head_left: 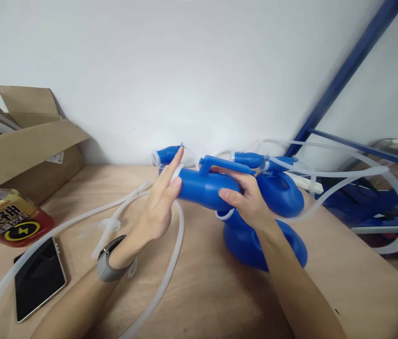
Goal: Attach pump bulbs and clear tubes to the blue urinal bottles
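My right hand (246, 197) is wrapped around the far end of a blue plastic bottle (204, 188), thumb in front and fingers behind. The bottle lies nearly level in the air, with a long blue handle along its top and a white ring at its left end. Against that ring rests my left hand (163, 197), its fingers stretched out straight and its thumb touching the rim. A grey-banded watch is on the left wrist. Just below the right hand, another blue bottle (232, 242) with a white-rimmed neck stands on the table, partly covered by the forearm.
More blue bottles (280, 193) and a blue neck piece (167, 154) are near the wall. Clear hoses (176, 249) curl across the wooden table (199, 292). At left are a cardboard box (33, 146), drink bottle (11, 219) and phone (40, 278). A blue metal frame (347, 75) stands right.
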`<control>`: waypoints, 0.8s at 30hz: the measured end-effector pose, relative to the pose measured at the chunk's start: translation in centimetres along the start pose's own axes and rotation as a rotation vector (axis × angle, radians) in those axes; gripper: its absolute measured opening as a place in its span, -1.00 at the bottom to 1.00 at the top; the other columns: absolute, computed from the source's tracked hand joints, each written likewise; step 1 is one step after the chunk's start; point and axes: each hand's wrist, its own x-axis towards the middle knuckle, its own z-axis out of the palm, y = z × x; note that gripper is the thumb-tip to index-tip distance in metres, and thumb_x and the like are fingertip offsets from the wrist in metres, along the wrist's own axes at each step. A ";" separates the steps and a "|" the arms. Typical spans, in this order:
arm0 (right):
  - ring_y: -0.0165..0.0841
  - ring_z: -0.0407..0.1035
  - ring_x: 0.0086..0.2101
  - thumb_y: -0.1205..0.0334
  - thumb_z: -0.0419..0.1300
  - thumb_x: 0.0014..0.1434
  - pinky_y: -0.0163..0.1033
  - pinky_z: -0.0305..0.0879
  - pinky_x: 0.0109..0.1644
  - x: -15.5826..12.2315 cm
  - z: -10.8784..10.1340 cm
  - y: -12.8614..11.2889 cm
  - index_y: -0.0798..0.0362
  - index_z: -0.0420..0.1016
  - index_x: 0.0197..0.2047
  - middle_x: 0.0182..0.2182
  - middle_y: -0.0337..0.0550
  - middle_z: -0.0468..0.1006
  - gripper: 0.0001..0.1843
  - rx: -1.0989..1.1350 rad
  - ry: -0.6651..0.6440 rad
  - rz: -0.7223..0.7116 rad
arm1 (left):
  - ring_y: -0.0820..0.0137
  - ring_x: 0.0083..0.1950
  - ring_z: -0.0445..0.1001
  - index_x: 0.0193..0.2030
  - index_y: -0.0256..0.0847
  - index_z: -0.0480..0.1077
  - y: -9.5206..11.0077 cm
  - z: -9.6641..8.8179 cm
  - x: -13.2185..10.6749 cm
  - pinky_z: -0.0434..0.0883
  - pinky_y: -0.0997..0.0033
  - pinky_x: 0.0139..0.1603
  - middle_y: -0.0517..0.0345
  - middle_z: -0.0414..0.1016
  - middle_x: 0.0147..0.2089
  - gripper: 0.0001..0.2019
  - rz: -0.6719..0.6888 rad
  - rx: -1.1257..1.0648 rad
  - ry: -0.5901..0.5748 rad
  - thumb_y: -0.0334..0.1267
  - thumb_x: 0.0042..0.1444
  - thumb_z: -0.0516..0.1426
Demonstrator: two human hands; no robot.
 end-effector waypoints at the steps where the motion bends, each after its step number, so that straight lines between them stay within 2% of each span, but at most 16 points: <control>1: 0.03 0.55 0.12 -0.07 0.36 0.17 0.11 0.51 0.22 0.0 0.0 0.1 -0.11 0.72 0.06 0.06 -0.17 0.72 -0.57 -0.003 -0.002 0.008 | 0.17 0.67 -0.08 0.60 0.21 0.02 0.1 0.1 -0.1 -0.13 -0.07 0.67 0.21 -0.03 0.67 -0.46 -0.011 0.013 0.000 0.03 0.54 -0.10; 3: 0.03 0.55 0.13 -0.06 0.35 0.19 0.11 0.49 0.25 0.1 0.0 0.2 -0.10 0.73 0.05 0.06 -0.17 0.72 -0.59 -0.029 0.014 0.010 | 0.14 0.68 -0.12 0.61 0.20 0.01 0.3 0.3 -0.3 -0.22 -0.11 0.67 0.20 -0.05 0.67 -0.42 -0.028 0.035 0.021 0.01 0.52 -0.01; 4: 0.03 0.55 0.14 -0.06 0.34 0.19 0.12 0.48 0.26 0.1 0.0 0.2 -0.10 0.73 0.05 0.06 -0.17 0.72 -0.59 -0.050 0.022 0.009 | 0.11 0.67 -0.10 0.61 0.18 0.01 0.4 0.5 -0.3 -0.20 -0.14 0.66 0.17 -0.03 0.67 -0.40 -0.031 0.039 0.027 0.00 0.50 0.03; 6: 0.04 0.53 0.16 -0.05 0.34 0.20 0.13 0.46 0.28 0.1 -0.1 0.1 -0.10 0.73 0.06 0.08 -0.17 0.71 -0.59 -0.087 0.032 0.004 | 0.07 0.65 -0.01 0.60 0.13 0.04 0.4 0.9 -0.3 -0.08 -0.17 0.63 0.09 0.03 0.65 -0.39 -0.026 0.031 0.024 -0.03 0.48 0.07; 9: 0.04 0.52 0.17 -0.04 0.35 0.20 0.14 0.44 0.31 0.2 -0.7 0.1 -0.11 0.72 0.08 0.10 -0.17 0.70 -0.58 -0.103 0.016 0.016 | 0.05 0.57 0.17 0.55 0.04 0.16 0.3 1.0 -0.1 0.12 -0.11 0.56 0.00 0.19 0.58 -0.43 0.001 0.056 0.025 -0.04 0.46 0.10; 12: 0.03 0.53 0.16 -0.05 0.36 0.20 0.16 0.41 0.33 0.3 -1.3 0.2 -0.12 0.74 0.02 0.07 -0.18 0.71 -0.63 -0.073 -0.048 0.057 | 0.06 0.31 0.49 0.34 -0.04 0.39 0.3 0.8 0.3 0.41 0.04 0.31 0.00 0.51 0.34 -0.54 -0.002 0.103 0.012 -0.02 0.37 0.22; 14: 0.01 0.55 0.13 -0.05 0.41 0.16 0.15 0.44 0.31 0.3 -1.0 0.2 -0.12 0.74 -0.02 0.04 -0.17 0.72 -0.65 -0.040 -0.102 0.090 | 0.12 0.10 0.58 0.16 -0.07 0.47 0.5 0.7 0.2 0.50 0.12 0.14 0.05 0.61 0.14 -0.66 0.002 0.091 -0.026 -0.02 0.34 0.24; 15: 0.00 0.56 0.12 -0.06 0.44 0.14 0.14 0.47 0.28 0.2 -0.7 0.2 -0.11 0.73 -0.02 0.02 -0.17 0.72 -0.62 -0.021 -0.124 0.106 | 0.13 0.07 0.59 0.13 -0.08 0.47 0.7 0.7 0.1 0.51 0.11 0.12 0.05 0.61 0.10 -0.69 0.018 0.074 -0.024 -0.03 0.35 0.22; 17: -0.02 0.57 0.07 -0.07 0.49 0.07 0.12 0.54 0.20 0.1 0.1 0.2 -0.09 0.71 0.00 0.00 -0.16 0.71 -0.55 0.025 -0.155 0.132 | 0.08 0.19 0.54 0.21 -0.07 0.42 1.1 0.9 -0.3 0.48 0.02 0.23 0.01 0.56 0.19 -0.66 0.069 0.027 0.020 -0.06 0.35 0.19; 20: -0.05 0.60 -0.01 -0.07 0.50 0.05 0.07 0.62 0.06 -0.3 1.0 0.2 -0.09 0.69 0.03 -0.03 -0.16 0.70 -0.51 0.092 -0.182 0.178 | -0.02 0.44 0.34 0.41 -0.06 0.27 1.5 1.5 -0.8 0.30 -0.14 0.46 -0.09 0.35 0.44 -0.45 0.155 -0.007 0.088 -0.13 0.31 0.21; 22: -0.08 0.62 -0.10 -0.07 0.50 0.06 0.01 0.66 -0.07 -0.6 1.2 0.4 -0.11 0.69 0.04 -0.05 -0.17 0.70 -0.52 0.127 -0.180 0.219 | -0.05 0.50 0.26 0.45 -0.05 0.22 1.5 1.7 -1.0 0.23 -0.19 0.51 -0.12 0.29 0.48 -0.39 0.210 0.003 0.085 -0.15 0.29 0.22; 24: -0.14 0.62 -0.23 -0.09 0.48 0.08 -0.09 0.65 -0.27 -0.6 1.3 0.7 -0.10 0.70 0.02 -0.08 -0.17 0.69 -0.53 0.181 -0.165 0.297 | -0.06 0.51 0.25 0.47 -0.04 0.19 1.2 1.7 -0.9 0.26 -0.19 0.49 -0.13 0.26 0.50 -0.36 0.240 0.010 0.040 -0.12 0.29 0.23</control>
